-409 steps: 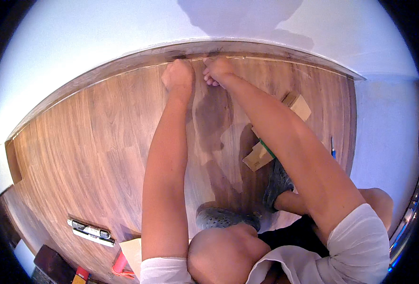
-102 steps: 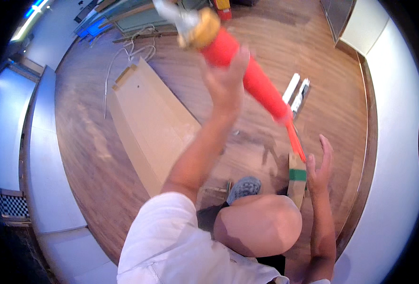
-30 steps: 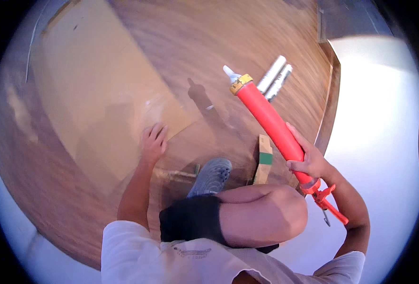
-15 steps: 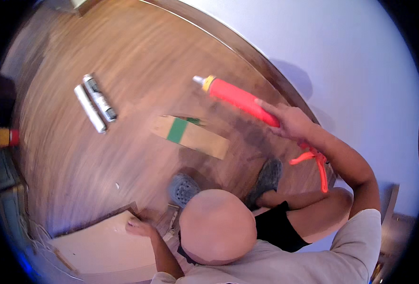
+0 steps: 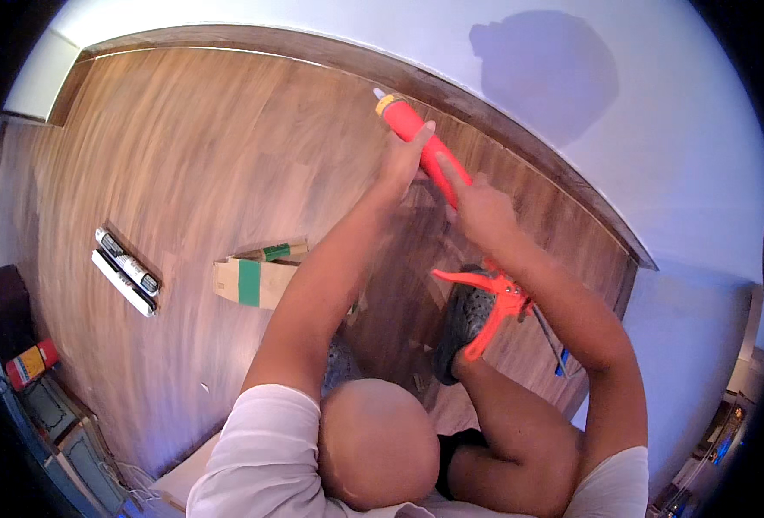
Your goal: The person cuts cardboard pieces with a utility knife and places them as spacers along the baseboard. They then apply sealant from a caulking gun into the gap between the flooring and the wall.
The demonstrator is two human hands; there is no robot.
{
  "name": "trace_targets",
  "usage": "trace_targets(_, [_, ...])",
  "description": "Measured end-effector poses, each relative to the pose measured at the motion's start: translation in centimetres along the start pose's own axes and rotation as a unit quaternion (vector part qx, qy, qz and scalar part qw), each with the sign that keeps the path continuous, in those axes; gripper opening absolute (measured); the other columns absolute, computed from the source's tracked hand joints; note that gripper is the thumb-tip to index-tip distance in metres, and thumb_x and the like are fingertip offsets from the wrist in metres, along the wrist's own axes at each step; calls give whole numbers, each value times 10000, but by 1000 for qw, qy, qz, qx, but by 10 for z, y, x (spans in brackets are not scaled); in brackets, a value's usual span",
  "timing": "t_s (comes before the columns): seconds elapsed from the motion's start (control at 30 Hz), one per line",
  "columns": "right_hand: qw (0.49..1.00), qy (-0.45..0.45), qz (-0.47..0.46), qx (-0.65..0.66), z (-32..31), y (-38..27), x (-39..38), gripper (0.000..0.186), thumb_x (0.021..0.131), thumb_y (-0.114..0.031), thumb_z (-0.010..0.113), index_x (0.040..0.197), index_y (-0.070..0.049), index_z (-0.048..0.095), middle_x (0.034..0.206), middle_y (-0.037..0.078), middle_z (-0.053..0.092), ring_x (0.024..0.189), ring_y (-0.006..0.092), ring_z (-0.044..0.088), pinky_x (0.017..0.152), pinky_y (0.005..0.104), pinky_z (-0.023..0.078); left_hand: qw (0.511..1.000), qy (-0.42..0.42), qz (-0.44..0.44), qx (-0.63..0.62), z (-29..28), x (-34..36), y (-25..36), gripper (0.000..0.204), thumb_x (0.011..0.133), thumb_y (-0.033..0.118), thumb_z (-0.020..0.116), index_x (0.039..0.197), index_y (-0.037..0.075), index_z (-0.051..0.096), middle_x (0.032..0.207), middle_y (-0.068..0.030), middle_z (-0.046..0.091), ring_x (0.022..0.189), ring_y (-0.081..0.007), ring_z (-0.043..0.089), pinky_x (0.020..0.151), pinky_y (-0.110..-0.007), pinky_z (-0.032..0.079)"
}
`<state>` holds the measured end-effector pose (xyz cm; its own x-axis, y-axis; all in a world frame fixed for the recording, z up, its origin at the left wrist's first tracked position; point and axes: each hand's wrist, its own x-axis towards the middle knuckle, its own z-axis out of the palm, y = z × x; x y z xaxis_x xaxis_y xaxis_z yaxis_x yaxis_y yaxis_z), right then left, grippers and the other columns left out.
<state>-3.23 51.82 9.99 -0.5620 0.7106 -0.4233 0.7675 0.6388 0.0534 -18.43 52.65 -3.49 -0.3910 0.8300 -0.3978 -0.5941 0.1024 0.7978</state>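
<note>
A caulking gun point(image 5: 443, 171) with a red barrel, yellow front ring and pale nozzle slants up and to the left, its tip close to the baseboard point(image 5: 339, 62). My left hand point(image 5: 406, 157) grips the barrel near its front. Farther back, my right hand point(image 5: 485, 210) is closed around the same barrel, index finger stretched along it. The orange-red handle and trigger point(image 5: 504, 298) hang below my right wrist, above my shoe point(image 5: 468, 321). Part of the barrel is hidden by my fingers.
Two sealant tubes, one dark-labelled point(image 5: 127, 262) and one white point(image 5: 124, 283), lie side by side on the wood floor at left. Folded cardboard with green tape point(image 5: 271, 285) lies partly behind my left forearm. A red container point(image 5: 31, 364) stands far left. A white wall point(image 5: 658, 173) borders the right.
My left hand has left the pale board at lower left and taken hold of the barrel. The caulking gun has come nearer the baseboard and tilted more steeply; the view has shifted.
</note>
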Motion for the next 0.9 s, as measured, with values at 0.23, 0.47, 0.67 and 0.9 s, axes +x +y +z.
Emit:
trace_targets(0.23, [982, -72, 27, 175, 15, 10, 39, 1042, 874, -337, 761, 1672, -115, 128, 1386, 318, 561, 1128, 471, 666, 952, 532, 551, 989, 94, 54, 104, -9, 60, -33, 315, 924, 280, 729, 1047, 5, 638, 900, -127, 695, 781, -235, 698, 713, -401, 553])
trace_targets(0.47, [920, -89, -42, 380, 24, 21, 60, 1047, 865, -317, 768, 1650, 0, 151, 1525, 313, 485, 1388, 410, 532, 1159, 437, 412, 993, 76, 91, 23, -17, 70, -32, 354, 929, 184, 716, 1193, -1, 570, 981, -100, 656, 864, -222, 660, 789, -388, 545])
trace_targets(0.67, [863, -122, -69, 486, 22, 21, 64, 1001, 925, -329, 744, 1661, -17, 141, 1638, 236, 359, 1500, 296, 389, 1225, 405, 311, 994, 67, 83, 3, -33, 83, -39, 490, 924, 218, 727, 1300, -8, 508, 1097, -136, 636, 956, -239, 646, 836, -398, 539])
trace_targets(0.9, [857, -105, -48, 502, 36, 23, 61, 975, 946, -345, 715, 1658, -11, 139, 1623, 243, 377, 1495, 292, 398, 1217, 381, 314, 991, 95, 90, 28, -24, 78, -34, 375, 942, 229, 711, 1216, 31, 551, 1038, -87, 629, 901, -202, 635, 797, -379, 543])
